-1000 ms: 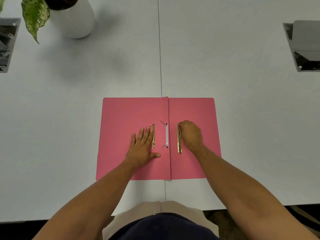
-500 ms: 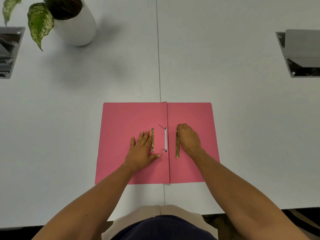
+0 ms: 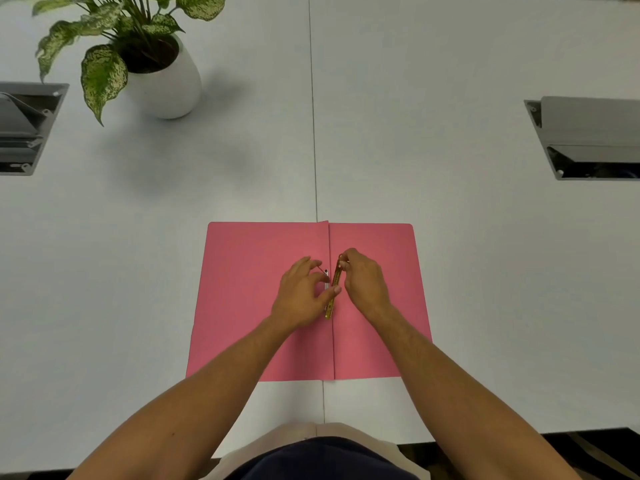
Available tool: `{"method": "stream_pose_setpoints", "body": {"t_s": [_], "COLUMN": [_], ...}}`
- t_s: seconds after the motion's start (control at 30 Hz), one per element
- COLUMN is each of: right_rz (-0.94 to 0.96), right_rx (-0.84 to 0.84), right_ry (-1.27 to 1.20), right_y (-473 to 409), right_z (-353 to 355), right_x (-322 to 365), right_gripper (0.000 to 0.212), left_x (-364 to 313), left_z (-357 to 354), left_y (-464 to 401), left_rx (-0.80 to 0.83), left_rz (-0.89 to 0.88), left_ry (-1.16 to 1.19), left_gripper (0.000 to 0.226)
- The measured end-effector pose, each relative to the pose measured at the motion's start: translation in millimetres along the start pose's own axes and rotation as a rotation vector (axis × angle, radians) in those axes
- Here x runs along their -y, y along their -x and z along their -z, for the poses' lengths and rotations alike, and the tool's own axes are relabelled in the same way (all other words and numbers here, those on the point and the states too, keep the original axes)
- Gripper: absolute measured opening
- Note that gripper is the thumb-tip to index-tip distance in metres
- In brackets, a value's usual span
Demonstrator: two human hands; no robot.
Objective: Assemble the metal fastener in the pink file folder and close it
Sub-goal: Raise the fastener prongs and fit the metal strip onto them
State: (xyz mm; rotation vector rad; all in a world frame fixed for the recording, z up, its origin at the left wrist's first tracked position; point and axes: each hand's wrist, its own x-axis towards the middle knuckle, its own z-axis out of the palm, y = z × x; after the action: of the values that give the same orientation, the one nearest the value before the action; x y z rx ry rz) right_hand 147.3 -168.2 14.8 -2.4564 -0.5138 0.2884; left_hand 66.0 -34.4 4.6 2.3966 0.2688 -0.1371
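Observation:
The pink file folder (image 3: 249,282) lies open and flat on the white table (image 3: 467,271), close to me. At its spine crease, my right hand (image 3: 365,284) pinches the top end of a gold metal fastener bar (image 3: 337,271) and holds it tilted along the crease. My left hand (image 3: 299,294) is curled beside it, with the thumb tip on the middle of the bar. A thin metal prong (image 3: 322,270) sticks up by the white strip (image 3: 326,286) at the spine. The second gold strip is hidden under my left hand.
A potted plant in a white pot (image 3: 166,84) stands at the far left. Two grey cable boxes are set into the table, one at the left edge (image 3: 24,129) and one at the right (image 3: 588,140). A seam (image 3: 313,133) runs down the table's middle.
My right hand has lifted the gold bar off the right leaf and brought it over the spine. My left hand left its flat rest and closed in on the bar. The view tilted up.

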Motion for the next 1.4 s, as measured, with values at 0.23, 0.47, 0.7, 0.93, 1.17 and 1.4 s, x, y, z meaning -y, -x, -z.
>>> {"method": "stream_pose_setpoints", "body": {"t_s": [0.23, 0.47, 0.7, 0.93, 1.17, 1.4], "right_rz": [-0.004, -0.369, -0.459, -0.508, -0.499, -0.477], "right_rx": [-0.004, 0.048, 0.214, 0.186, 0.195, 0.197], "right_ry": [-0.137, -0.818, -0.906, -0.867, -0.846, -0.808], "right_y": [3.8, 16.0, 19.3, 18.2, 16.8, 16.9], "right_z": [-1.1, -8.4, -12.7, -15.2, -18.3, -20.7], "right_x": [8.7, 15.4, 9.3, 2.5, 6.3, 5.0], "right_gripper": [0.011, 0.028, 0.018, 0.021, 0.021, 0.021], "left_x": [-5.8, -4.1, 7.9, 22.2, 20.1, 19.0], "left_z": [3.8, 15.3, 13.1, 6.9, -0.2, -2.9], "left_y": [3.2, 9.9, 22.1, 31.3, 31.3, 29.7], "left_rx": [-0.049, 0.053, 0.084, 0.205, 0.289, 0.271], "left_rz": [0.127, 0.244, 0.331, 0.307, 0.256, 0.253], "left_ry": [0.124, 0.468, 0.62, 0.565, 0.565, 0.588], "left_gripper": [0.019, 0.014, 0.017, 0.021, 0.021, 0.016]}}
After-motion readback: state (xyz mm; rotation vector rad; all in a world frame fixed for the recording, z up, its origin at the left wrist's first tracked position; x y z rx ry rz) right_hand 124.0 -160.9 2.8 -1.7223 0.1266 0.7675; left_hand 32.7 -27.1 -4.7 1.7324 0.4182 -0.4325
